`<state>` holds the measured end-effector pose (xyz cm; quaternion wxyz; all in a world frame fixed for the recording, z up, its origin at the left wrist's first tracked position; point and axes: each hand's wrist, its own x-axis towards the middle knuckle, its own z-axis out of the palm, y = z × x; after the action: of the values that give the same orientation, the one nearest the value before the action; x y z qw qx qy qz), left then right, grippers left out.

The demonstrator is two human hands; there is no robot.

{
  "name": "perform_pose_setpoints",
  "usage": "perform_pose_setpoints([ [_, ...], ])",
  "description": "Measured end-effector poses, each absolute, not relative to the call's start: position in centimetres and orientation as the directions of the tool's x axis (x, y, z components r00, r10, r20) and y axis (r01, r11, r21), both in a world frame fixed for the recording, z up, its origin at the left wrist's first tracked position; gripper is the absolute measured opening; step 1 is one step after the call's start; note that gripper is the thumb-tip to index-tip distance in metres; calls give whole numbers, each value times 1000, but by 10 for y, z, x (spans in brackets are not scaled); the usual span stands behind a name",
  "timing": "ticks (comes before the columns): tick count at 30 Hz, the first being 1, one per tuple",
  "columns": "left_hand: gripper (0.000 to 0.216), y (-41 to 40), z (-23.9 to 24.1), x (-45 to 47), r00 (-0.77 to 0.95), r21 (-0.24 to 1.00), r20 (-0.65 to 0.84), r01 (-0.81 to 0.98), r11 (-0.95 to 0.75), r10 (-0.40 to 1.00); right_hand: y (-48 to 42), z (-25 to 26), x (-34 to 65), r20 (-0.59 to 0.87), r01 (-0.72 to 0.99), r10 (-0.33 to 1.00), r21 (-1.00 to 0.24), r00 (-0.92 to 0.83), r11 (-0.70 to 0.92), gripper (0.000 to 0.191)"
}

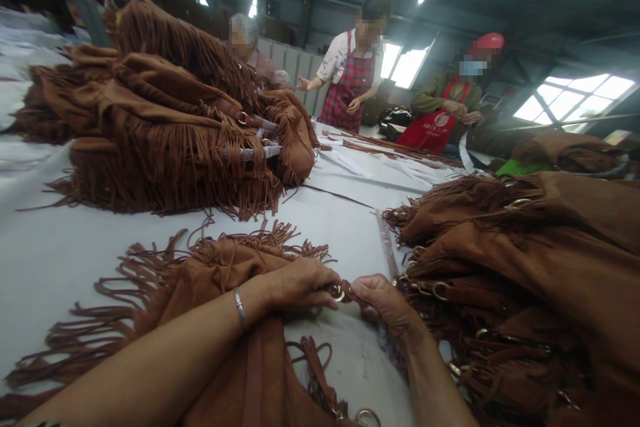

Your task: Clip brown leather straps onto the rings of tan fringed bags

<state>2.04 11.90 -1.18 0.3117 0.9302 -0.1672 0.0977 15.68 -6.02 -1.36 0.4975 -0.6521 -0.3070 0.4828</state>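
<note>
A brown fringed suede bag (215, 280) lies on the white table in front of me, its fringe spread to the left. My left hand (303, 283) reaches across the bag with its fingers closed around a gold metal ring (339, 293). Opposite it, my right hand (385, 300) pinches a brown leather strap end (349, 290) that meets the ring. The two hands nearly touch over the table. Below them lie loose brown straps (316, 367) and another gold ring (369, 417). How ring and strap join is partly hidden by my fingers.
A tall heap of brown fringed bags (175, 140) stands at the back left. More brown bags (530, 247) with gold hardware are piled close on my right. Three people are across the table (345, 213); one in a red apron (430, 130) holds a white strip (465, 150).
</note>
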Motion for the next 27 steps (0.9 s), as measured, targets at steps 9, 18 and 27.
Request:
perform_pose_setpoints([
  [9, 29, 119, -9, 17, 897, 484, 345, -422, -766, -276, -65, -2, 148, -300, -12, 902, -950, 310, -312, 48],
  [18, 34, 118, -13, 19, 862, 365, 444, -424, -829, -245, -66, 0, 142, -242, -32, 912, -969, 331, -245, 47],
  [27, 18, 111, 0, 15, 930, 290, 286, -314, -904, -231, -66, -10, 151, -256, -74, 887, -966, 384, -247, 48],
])
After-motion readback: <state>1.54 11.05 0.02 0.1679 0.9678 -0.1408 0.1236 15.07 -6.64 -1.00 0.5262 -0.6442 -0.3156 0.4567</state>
